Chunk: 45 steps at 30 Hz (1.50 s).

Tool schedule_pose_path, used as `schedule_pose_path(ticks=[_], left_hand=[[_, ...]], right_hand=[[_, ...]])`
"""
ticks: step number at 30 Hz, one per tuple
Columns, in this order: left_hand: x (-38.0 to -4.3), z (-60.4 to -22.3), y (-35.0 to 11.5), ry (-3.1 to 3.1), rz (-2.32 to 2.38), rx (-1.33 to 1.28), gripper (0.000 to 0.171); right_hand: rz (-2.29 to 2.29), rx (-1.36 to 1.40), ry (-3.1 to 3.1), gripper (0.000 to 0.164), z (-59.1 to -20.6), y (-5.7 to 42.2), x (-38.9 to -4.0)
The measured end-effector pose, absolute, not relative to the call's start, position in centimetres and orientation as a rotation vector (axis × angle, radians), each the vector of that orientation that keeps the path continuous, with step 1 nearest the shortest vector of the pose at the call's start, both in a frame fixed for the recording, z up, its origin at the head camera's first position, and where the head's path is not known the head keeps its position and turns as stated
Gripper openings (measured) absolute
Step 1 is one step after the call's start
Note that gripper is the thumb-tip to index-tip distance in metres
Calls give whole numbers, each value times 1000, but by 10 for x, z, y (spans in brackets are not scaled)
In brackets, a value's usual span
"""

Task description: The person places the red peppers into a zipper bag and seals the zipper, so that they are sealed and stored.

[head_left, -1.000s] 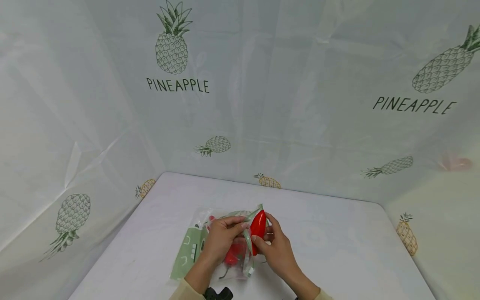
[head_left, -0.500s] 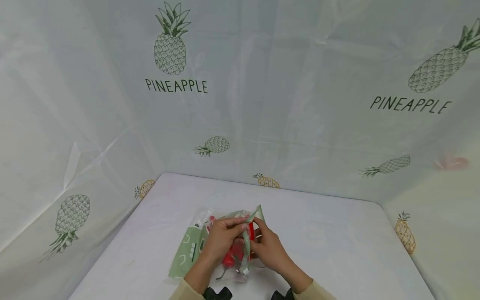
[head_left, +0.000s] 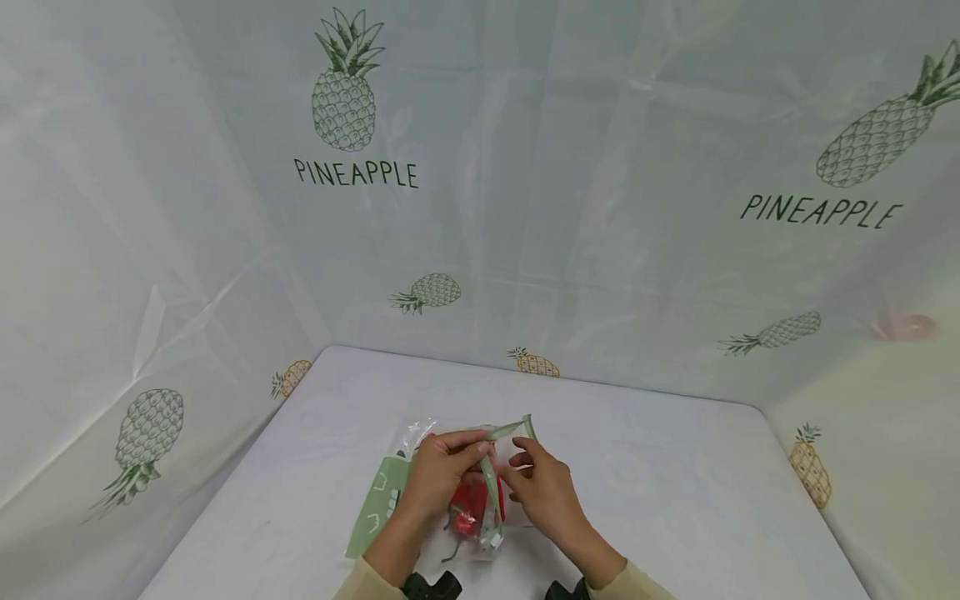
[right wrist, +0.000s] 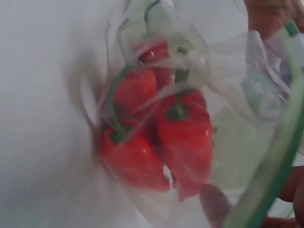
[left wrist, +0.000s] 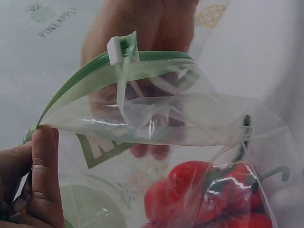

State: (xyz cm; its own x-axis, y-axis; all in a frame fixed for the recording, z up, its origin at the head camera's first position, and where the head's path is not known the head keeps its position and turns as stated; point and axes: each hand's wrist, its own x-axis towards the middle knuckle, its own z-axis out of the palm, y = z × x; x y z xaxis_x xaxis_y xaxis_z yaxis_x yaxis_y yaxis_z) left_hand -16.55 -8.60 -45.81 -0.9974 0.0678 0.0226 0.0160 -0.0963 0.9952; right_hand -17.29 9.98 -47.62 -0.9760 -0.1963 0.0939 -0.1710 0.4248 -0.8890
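Observation:
A clear zip bag (head_left: 517, 512) with a green-edged mouth (left wrist: 76, 80) holds several red peppers (right wrist: 185, 137) with green stems. A white slider (left wrist: 115, 51) sits at one end of its zip strip. My left hand (head_left: 438, 475) pinches the mouth's edge between thumb and fingers. My right hand (head_left: 546, 487) is at the bag's opening, its fingers spread and loosely bent with no pepper between them. Through the plastic in the left wrist view, some right fingertips (left wrist: 159, 151) show. Whether the right thumb touches the bag, I cannot tell.
A green printed panel (head_left: 378, 504) of the bag, or of another bag under it, lies flat left of my hands. The white table (head_left: 652, 500) extends right and behind. A white pineapple-print sheet (head_left: 570, 208) hangs around its back and sides.
A red pepper in my right hand went into the bag's mouth, and my right fingers have let it go. The mouth gapes wider now. My left hand keeps its pinch.

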Motion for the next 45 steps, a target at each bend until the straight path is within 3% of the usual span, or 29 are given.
schedule_pose_path(ticks=[5, 10, 24, 33, 45], left_hand=[[-164, -459, -86, 2096, 2287, 75, 29], [-162, -459, -85, 2058, 2309, 48, 30], [-159, -468, -81, 2021, 2289, 39, 28], [-155, -473, -81, 2020, 2261, 54, 27], [-139, -471, -74, 2104, 2132, 97, 22]], right_hand=[[-1622, -338, 2793, 34, -468, 109, -176], [-1513, -295, 3046, 27, -460, 120, -190], [-1433, -166, 2912, 50, -457, 118, -215], [-1477, -200, 2893, 20, -456, 116, -219], [-1553, -214, 2943, 9, -462, 120, -222]])
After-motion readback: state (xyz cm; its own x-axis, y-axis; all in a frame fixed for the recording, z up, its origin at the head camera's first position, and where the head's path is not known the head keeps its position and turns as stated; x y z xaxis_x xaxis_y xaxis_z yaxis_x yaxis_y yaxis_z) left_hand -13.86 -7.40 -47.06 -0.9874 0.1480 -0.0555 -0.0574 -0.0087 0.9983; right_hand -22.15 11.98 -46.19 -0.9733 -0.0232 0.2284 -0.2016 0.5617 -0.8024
